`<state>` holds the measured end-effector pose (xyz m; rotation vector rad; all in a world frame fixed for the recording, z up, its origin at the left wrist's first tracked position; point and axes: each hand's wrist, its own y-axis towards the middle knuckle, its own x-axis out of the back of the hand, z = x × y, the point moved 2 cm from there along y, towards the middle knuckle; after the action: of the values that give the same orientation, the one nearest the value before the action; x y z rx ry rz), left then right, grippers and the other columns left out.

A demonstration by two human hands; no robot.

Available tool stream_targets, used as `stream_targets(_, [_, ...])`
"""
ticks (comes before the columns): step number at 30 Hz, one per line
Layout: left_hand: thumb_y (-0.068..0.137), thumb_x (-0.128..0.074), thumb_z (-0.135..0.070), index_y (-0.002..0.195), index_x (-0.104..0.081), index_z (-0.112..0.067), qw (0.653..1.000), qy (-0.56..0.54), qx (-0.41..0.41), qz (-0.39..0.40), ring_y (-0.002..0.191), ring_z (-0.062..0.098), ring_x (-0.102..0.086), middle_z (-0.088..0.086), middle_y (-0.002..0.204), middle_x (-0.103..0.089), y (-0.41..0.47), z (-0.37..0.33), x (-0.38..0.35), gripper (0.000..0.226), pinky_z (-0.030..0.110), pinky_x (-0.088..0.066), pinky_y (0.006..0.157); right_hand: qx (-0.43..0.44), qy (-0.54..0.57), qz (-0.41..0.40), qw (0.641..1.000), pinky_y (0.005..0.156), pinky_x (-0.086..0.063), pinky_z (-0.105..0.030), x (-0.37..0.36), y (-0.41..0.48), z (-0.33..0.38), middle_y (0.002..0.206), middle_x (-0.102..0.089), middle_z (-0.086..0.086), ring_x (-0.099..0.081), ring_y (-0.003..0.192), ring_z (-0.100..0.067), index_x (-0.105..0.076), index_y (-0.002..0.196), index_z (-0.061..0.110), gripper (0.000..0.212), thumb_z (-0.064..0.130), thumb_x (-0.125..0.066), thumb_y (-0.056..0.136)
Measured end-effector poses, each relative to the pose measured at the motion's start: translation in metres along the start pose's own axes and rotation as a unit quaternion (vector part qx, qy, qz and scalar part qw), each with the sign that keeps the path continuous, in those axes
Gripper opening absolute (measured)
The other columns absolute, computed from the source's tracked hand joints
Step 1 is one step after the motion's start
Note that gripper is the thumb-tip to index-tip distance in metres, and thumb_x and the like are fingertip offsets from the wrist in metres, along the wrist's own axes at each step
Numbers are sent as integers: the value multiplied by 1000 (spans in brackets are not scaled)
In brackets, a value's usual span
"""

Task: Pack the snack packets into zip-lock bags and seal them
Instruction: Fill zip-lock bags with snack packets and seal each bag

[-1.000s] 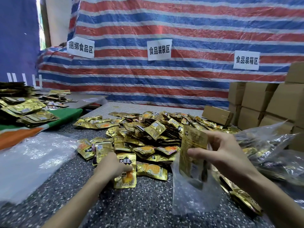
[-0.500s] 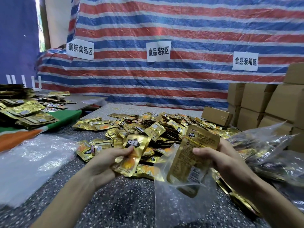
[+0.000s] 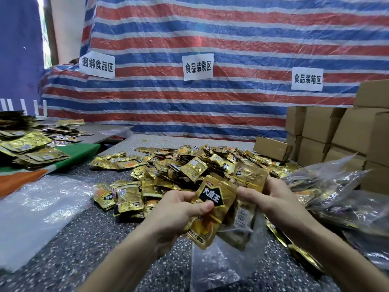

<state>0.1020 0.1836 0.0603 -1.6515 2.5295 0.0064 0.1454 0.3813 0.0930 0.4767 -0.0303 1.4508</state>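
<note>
Gold foil with a black diamond label fills the centre. A snack packet is pinched between the thumb and curled fingers of the left hand and held tilted, its lower end at the mouth of a clear zip-lock bag. A second packet is clasped at its upper end by the right hand, apparently together with the bag's rim. More packets are seen through the film below it. Whether the bag's bottom rests on the speckled table cannot be told.

Trouble is judged most likely at the mouth. The bag appears to be held from one side only, so the limp film could be pushed shut or folded inward by the incoming packet, which would then slide down outside the bag. The film could also be pulled from the right hand's grip if the packet is forced. The second packet stands well above the rim. If it is not seated lower, or if a foil corner is caught in the zip track, a full seal would be prevented.

Behind the hands a loose pile of packets is spread across the table. Filled bags lie just beside the right arm, where they could be nudged. Empty bags lie at the left, and cardboard boxes are stacked at the right against a striped tarpaulin.
</note>
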Motion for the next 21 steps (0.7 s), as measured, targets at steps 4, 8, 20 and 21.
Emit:
stream_targets(4, [82, -74, -10, 95, -70, 4, 999, 33, -23, -35, 80, 29, -75, 18, 89, -76, 1, -12, 5, 19, 34, -61, 71, -52, -19, 58, 997, 57, -57, -23, 8, -1, 4, 77, -77, -5, -73, 67, -17, -66, 90, 6, 21, 11, -80, 75])
stream_targets(8, [76, -78, -11, 92, -71, 6, 999, 16, -28, -24, 76, 27, -75, 19, 93, -75, 4, -32, 8, 24, 30, -58, 62, -48, -45, 86, 994, 58, -54, -29, 18, -4, 16, 92, -77, -11, -73, 76, -27, -69, 104, 13, 48, 17, -89, 60])
stream_targets(20, [58, -80, -18, 95, -77, 2, 994, -92, -54, -7, 63, 18, -71, 12, 90, -77, 1, -77, -16, 43, 24, -59, 54, -6, -88, -21, 996, 44, -48, -19, 19, -1, 44, 80, -77, 1, -69, 55, -12, -68, 101, 33, 52, 5, -89, 62])
stream_targets(21, [56, -80, -19, 95, -77, 2, 994, -97, -57, -11, 63, 18, -71, 13, 90, -77, 0, -79, -18, 44, 25, -58, 57, -13, -67, -15, 998, 43, -48, -21, 19, 0, 44, 81, -77, -3, -68, 54, -14, -69, 104, 34, 56, 7, -90, 60])
